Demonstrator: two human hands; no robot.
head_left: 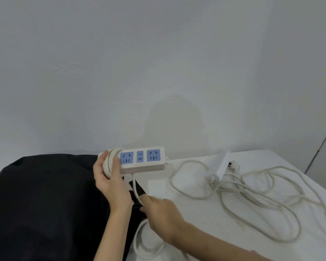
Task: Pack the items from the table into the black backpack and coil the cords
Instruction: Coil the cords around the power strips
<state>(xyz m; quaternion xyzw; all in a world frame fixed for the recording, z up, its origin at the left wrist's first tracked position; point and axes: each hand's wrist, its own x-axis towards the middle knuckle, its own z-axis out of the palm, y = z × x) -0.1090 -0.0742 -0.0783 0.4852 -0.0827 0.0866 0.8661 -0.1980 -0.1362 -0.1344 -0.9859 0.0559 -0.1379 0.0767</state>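
Observation:
My left hand (pixel 109 182) grips the left end of a white power strip (pixel 142 160) with blue sockets, held up above the table, several turns of its cord wound round that end. The strip's white cord (pixel 135 189) drops from it to my right hand (pixel 161 216), which pinches it low near the table. More of this cord loops below my right wrist. The black backpack (pixel 45 204) lies on the left, under my left arm. A second white power strip (pixel 221 165) lies at the back right with its long cord (pixel 252 202) spread loose.
The white table (pixel 205 232) runs from the centre to the right, its far corner near a wall edge at the right. A white plug (pixel 233 164) lies behind the second strip. A pale wall fills the background.

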